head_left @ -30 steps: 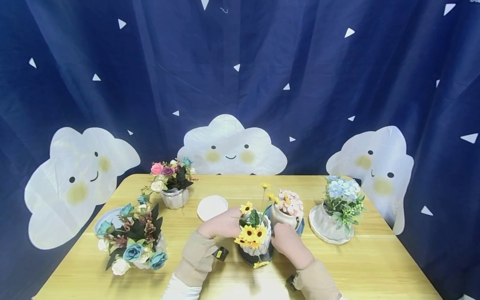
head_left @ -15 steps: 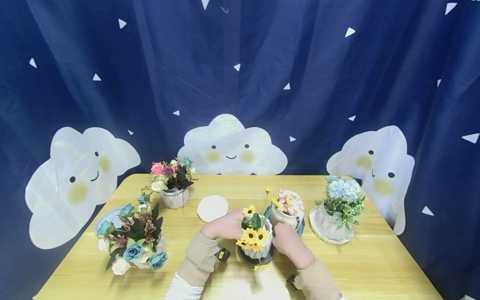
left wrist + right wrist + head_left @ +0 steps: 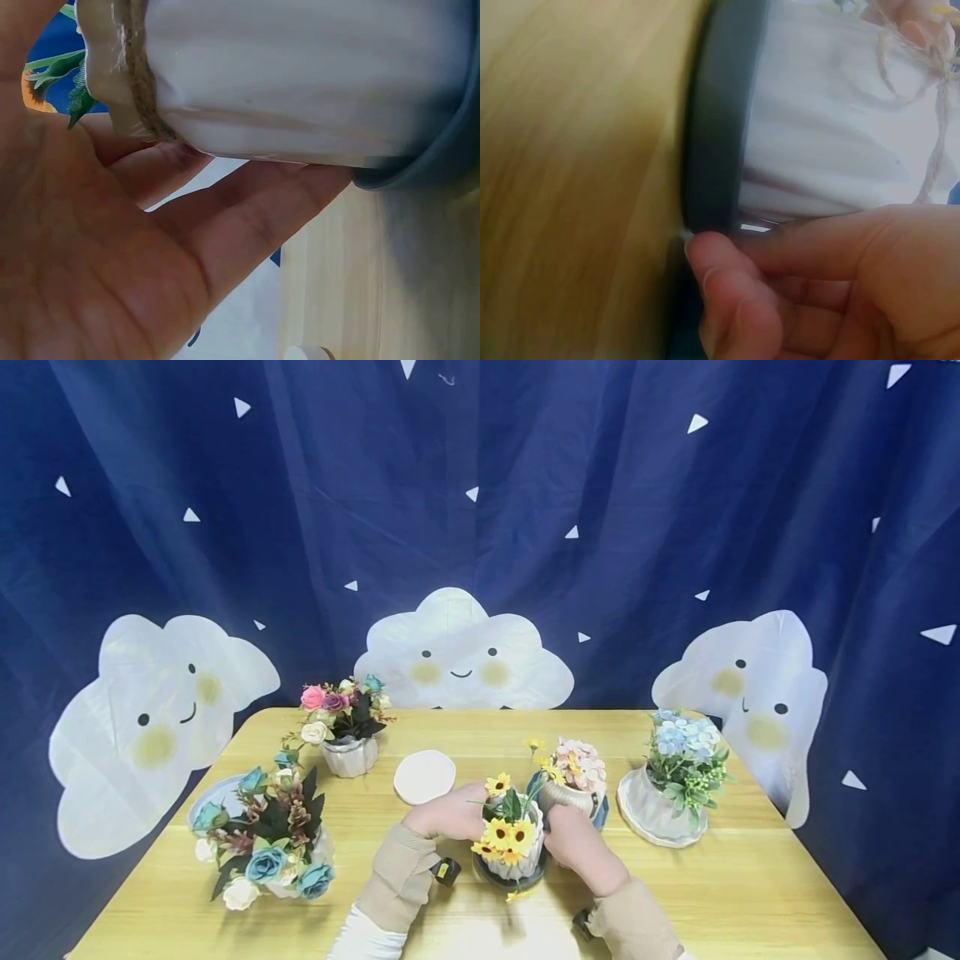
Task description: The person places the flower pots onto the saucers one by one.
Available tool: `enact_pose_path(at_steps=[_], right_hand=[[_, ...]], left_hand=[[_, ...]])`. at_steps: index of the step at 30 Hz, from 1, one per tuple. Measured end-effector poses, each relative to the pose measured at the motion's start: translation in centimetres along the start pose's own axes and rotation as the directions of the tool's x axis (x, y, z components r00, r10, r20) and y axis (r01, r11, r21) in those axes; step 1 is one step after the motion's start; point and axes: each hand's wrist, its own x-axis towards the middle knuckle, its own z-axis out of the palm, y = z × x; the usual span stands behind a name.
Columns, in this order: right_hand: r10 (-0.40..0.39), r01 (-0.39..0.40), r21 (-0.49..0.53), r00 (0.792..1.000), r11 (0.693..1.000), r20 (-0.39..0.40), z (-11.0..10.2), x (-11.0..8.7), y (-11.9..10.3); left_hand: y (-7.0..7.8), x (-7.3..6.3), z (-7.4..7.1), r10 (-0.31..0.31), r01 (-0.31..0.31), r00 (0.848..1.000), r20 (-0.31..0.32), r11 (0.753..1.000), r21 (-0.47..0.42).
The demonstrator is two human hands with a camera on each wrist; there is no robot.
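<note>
A white ribbed flowerpot [image 3: 534,853] with yellow sunflowers [image 3: 510,835] stands in a dark saucer [image 3: 501,883], near the front middle of the table. My left hand [image 3: 450,814] grips the pot from the left, its fingers [image 3: 247,217] lying along the white side [image 3: 300,82] below the twine [image 3: 139,71]. On the other side my right hand [image 3: 583,850] is low at the base. Seen from the right wrist, its thumb and curled fingers [image 3: 735,292] pinch at the rim of the dark saucer [image 3: 720,127], close against the pot [image 3: 817,127].
Just behind stands a pot of pink flowers [image 3: 579,768] on a blue saucer [image 3: 602,814]. Blue hydrangeas [image 3: 686,739] in a white pot are at the right. Two rose arrangements, one near [image 3: 262,852] and one far [image 3: 348,714], stand left. A white saucer [image 3: 424,777] lies between.
The sunflower pot has shifted slightly to the right and its flowers have dipped a little. My left hand moved along with it; the right hand has barely moved.
</note>
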Motion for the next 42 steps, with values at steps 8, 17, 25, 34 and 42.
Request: enact_pose_path(at_steps=[8, 17, 25, 34, 42], right_hand=[[0.013, -0.014, 0.036, 1.0, 0.999, 0.014, -0.3, 0.0, -0.3], [-0.015, 0.015, 0.041, 1.0, 0.999, -0.003, -0.5, -0.2, -0.5], [-0.016, 0.016, 0.034, 1.0, 0.999, 0.0, -0.5, -0.2, -0.3], [-0.013, 0.01, 0.053, 0.999, 0.999, 0.044, -0.4, -0.3, 0.0], [-0.015, 0.011, 0.051, 0.997, 0.999, 0.071, -0.9, -0.3, -0.1]], left_hand=[[1.0, -0.3, 0.0, -0.012, 0.012, 1.0, 0.002, 0.999, -0.035], [-0.4, -0.2, -0.1, 0.011, -0.011, 0.999, 0.031, 1.0, 0.01], [-0.8, -0.4, 0.0, 0.002, -0.002, 0.998, 0.062, 1.0, 0.001], [-0.5, -0.5, 0.1, -0.073, 0.072, 0.995, 0.062, 0.997, 0.011], [-0.1, -0.3, -0.1, -0.106, 0.101, 0.993, 0.058, 0.991, 0.088]])
